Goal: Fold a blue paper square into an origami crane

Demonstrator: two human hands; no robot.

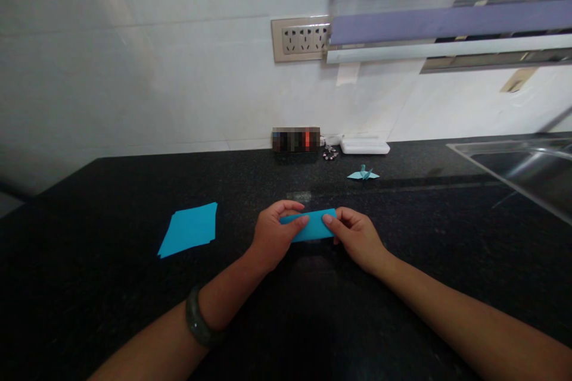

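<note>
A blue sheet of folded paper [315, 227], now a narrow rectangle, is held between my two hands just over the dark countertop. My left hand [277, 232] grips its left end, thumb on top and fingers behind. On the right end, my right hand [355, 232] pinches the paper with its thumb on the front face; most of its other fingers are hidden behind. To the left lies a stack of blue paper sheets [190, 229]. Farther back on the right rests a folded blue paper crane [363, 174] with its wings spread.
Against the wall stand a blurred-out dark box [295, 139], a small beaded bracelet [330, 153] and a white flat case [364, 146]. A metal sink [527, 166] is set into the black countertop [134, 190] at right. Wall sockets [305, 40] and a purple blind [447, 6] are above.
</note>
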